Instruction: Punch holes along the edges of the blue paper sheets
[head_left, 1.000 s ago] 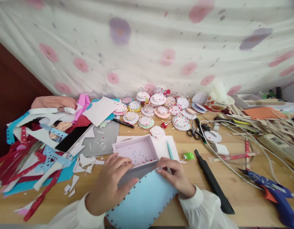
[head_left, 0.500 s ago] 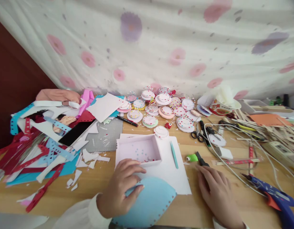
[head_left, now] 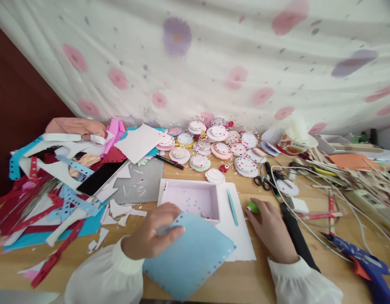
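My left hand pinches a light blue sheet of paper by its upper left edge, thumb on top. Small punched holes run along the edges of this sheet, which is tilted over the table's front. My right hand has its fingers closed round a small green craft punch on the table, partly hidden by the fingers. Behind the blue sheet, a shallow white box contains small blue paper dots and a few red bits. A long black object lies just right of my right hand.
Turquoise tweezers lie on a white sheet. Several layered, dotted paper discs crowd the back. Paper scraps and a phone cover the left. Scissors, a white cable and a blue glue gun are at right.
My right hand has moved left from the black object and closed round the green punch. My left hand has lifted and turned the blue sheet, flattening its curve.
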`<state>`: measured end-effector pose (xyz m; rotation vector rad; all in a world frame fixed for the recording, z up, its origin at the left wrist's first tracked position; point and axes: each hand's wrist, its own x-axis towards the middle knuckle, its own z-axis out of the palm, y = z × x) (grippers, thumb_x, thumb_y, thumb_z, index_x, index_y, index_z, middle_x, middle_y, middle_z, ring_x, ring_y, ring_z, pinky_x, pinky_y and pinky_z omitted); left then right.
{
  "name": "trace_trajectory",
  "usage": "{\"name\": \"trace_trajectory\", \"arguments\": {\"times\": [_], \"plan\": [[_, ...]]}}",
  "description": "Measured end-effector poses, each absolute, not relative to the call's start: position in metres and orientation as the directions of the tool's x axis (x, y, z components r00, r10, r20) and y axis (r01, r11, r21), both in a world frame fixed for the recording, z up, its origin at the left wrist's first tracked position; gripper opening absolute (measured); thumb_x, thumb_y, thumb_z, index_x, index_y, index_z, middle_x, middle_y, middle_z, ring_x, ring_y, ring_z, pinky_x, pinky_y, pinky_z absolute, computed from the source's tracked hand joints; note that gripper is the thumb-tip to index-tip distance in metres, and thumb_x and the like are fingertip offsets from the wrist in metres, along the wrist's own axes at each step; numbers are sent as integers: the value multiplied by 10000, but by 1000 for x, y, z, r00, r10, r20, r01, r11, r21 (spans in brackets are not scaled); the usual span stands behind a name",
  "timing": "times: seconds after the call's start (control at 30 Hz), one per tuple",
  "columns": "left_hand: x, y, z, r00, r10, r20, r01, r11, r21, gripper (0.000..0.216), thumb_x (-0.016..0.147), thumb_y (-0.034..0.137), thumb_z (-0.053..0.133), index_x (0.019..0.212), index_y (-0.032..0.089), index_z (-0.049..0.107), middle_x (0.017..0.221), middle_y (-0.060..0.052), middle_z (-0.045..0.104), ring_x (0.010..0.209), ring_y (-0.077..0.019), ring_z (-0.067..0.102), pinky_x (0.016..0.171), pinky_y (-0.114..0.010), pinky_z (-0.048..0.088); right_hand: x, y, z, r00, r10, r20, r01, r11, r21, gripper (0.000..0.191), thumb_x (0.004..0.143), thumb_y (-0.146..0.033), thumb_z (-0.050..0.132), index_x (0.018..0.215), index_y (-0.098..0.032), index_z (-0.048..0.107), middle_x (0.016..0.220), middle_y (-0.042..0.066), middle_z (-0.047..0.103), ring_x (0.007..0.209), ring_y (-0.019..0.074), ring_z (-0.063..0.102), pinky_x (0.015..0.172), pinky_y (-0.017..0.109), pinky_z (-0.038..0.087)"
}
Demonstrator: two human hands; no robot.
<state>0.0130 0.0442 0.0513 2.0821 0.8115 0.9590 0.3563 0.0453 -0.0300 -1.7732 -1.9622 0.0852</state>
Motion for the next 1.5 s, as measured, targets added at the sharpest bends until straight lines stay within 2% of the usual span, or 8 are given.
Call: {"name": "trace_trajectory", "arguments": {"times": [0.13,0.23,0.4,0.5,0.6,0.83,1.03,1.5], "plan": [[8,70,64,535,783,317,257,-508,822,333,900,270,472,580,182,448,610,-9,484,677,-165,503,737,-338,452,346,53,-14,41,960,278,784,141,-604,321,860,-397,536,1097,-181,531,941,109,615,813,241,621,732,410,527],[7,83,63,605,752,261,284,-511,811,384,896,287,480,538,189,383,596,6,457,658,-152,480,765,-337,435,324,56,21,-7,986,168,388,157,-908,378,841,-378,597,1183,-256,492,1129,102,600,965,229,624,767,363,545],[10,88,48,628,731,268,300,-545,783,408,885,285,486,510,190,356,607,-11,530,686,-165,541,817,-369,410,268,86,67,-445,895,-9,58,18,-998,300,809,-344,657,1056,-227,534,946,49,634,897,190,629,770,330,529],[12,87,39,590,741,320,280,-559,780,426,887,295,464,497,190,328,560,-7,505,636,-161,536,784,-373,410,244,110,73,-693,717,-76,69,-39,-997,286,781,-306,682,1002,-195,540,880,20,605,802,144,606,706,279,510],[15,86,33,537,755,377,279,-580,765,427,891,288,442,491,190,330,529,-8,505,598,-159,530,754,-373,407,234,124,74,-762,644,-63,86,5,-996,279,802,-256,654,1040,-200,519,894,13,598,834,134,593,731,262,492],[18,88,31,507,756,415,295,-605,740,355,867,247,487,530,185,394,602,-23,585,606,-155,547,736,-363,399,245,125,86,-774,622,-120,295,186,-937,245,862,-257,560,1104,-237,532,909,14,606,753,135,585,646,237,499],[20,84,27,603,716,352,263,-595,760,427,847,223,476,538,191,183,514,16,436,570,-143,483,710,-353,381,249,114,92,-777,606,-172,446,336,-829,264,829,-247,620,1085,-252,558,869,-5,647,744,153,607,637,243,477],[25,79,25,632,686,361,266,-629,730,397,851,222,471,561,196,201,533,25,373,572,-141,428,711,-346,372,240,110,79,-787,583,-203,505,419,-754,266,739,-320,712,967,-235,605,763,-22,637,630,146,584,516,228,405]]}}
